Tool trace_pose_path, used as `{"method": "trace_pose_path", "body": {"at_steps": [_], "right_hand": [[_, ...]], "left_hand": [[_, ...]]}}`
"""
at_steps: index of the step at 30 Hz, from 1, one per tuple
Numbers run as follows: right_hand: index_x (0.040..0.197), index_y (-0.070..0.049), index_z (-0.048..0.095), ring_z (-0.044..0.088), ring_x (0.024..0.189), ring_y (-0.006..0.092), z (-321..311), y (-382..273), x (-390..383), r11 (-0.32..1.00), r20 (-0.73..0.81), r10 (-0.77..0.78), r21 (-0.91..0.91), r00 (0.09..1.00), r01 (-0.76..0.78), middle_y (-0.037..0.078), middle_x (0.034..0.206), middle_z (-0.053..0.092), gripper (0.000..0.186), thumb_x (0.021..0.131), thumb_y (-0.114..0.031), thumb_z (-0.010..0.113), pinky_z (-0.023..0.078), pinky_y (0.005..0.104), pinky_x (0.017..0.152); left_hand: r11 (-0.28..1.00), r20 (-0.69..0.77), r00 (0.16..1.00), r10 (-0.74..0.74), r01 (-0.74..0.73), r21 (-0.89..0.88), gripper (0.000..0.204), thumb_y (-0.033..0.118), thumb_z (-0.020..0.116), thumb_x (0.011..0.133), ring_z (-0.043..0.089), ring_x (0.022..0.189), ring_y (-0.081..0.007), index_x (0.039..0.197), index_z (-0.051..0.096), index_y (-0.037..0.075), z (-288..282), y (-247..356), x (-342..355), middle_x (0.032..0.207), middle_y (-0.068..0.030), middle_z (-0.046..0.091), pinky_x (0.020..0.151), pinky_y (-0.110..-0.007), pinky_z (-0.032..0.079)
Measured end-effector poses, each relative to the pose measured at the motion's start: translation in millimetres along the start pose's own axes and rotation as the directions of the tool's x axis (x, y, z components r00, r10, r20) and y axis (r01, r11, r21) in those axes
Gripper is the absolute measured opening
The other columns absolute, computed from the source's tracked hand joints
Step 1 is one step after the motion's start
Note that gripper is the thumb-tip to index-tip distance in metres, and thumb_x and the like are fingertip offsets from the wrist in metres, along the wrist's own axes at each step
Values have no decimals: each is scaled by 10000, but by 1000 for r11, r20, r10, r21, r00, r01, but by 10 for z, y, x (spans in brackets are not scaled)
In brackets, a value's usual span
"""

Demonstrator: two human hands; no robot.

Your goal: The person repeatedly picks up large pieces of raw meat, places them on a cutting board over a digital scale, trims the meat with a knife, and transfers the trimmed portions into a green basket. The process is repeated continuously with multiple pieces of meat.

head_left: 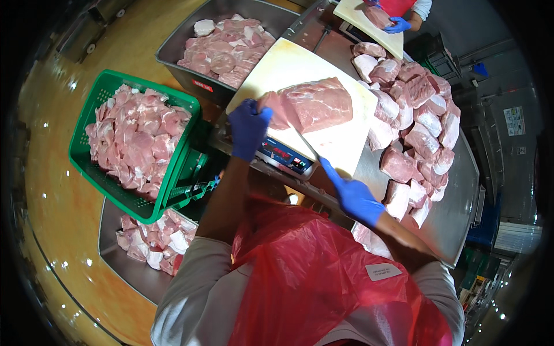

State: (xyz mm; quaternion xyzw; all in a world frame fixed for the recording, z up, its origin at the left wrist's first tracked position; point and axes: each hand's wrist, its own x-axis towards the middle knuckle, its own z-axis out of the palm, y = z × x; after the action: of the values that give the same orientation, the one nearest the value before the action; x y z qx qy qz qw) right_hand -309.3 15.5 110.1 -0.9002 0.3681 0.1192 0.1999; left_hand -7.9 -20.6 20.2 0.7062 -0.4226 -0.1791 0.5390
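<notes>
Prob. mid-slice: blue-gloved R hand (359,199) grips blue-handled steel knife (307,145); blue-gloved L hand (249,128) pinches L end of big pale-pink meat slab (320,105) on white rectangular board (278,64). Next needs full stroke, fingertips clear.

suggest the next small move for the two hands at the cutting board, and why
Probably draw the knife a little further through the meat, keeping the left hand clear of the edge: the right hand grips the handle, the blade meets the meat near its left end, and the left hand is at that end.
</notes>
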Motion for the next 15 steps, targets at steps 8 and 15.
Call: {"method": "trace_pose_path", "body": {"at_steps": [8,15], "right_hand": [[1614,-213,186,673,756,438,-554,-415,191,992,-86,47,122,995,-36,241,796,654,877,854,5,566,525,518,684],[1604,-202,215,680,841,430,-250,-437,1132,1000,-234,-12,-2,972,12,288,996,666,835,874,-27,582,536,519,736]], "left_hand": [[997,326,945,32,-8,-74,187,121,682,761,538,593,-105,694,544,14,-224,150,-330,582,-52,523,574,-313,464],[993,228,974,3,24,-114,169,124,709,751,530,607,-110,753,588,5,-215,54,-332,629,-85,557,573,-342,455]]}}
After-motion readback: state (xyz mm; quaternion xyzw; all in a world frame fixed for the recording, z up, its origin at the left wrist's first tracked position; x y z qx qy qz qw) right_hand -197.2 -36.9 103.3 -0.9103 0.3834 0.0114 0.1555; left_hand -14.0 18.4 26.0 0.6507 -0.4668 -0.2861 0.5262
